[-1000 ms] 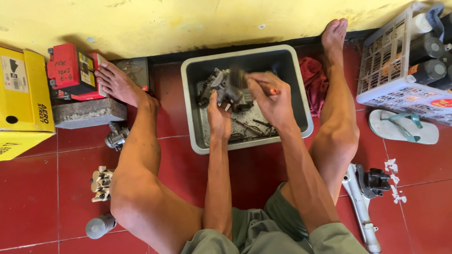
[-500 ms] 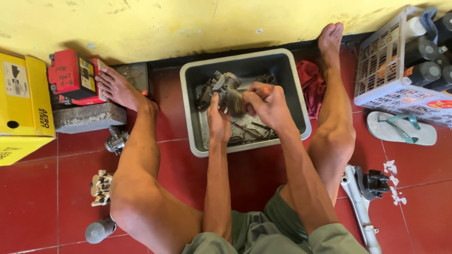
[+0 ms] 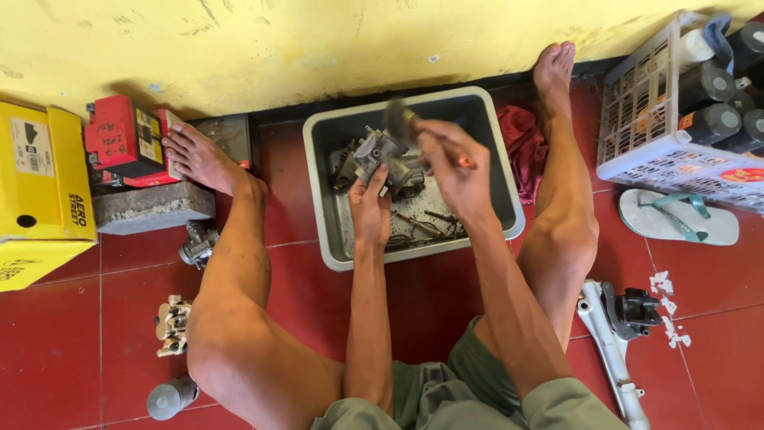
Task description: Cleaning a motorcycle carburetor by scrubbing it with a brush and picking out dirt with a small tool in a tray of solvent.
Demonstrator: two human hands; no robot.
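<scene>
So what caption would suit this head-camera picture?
Seated on red tiles, left hand holds a metal part over a grey tub while right hand brushes it.

Both arms stretched forward between bent knees; left hand [image 3: 368, 205] gripping, fingers curled; right hand [image 3: 447, 163] fisted, raised.

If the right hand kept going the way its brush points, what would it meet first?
Probably the metal engine part held up by the left hand; the right hand aims its brush there, though depth is unclear.
</scene>
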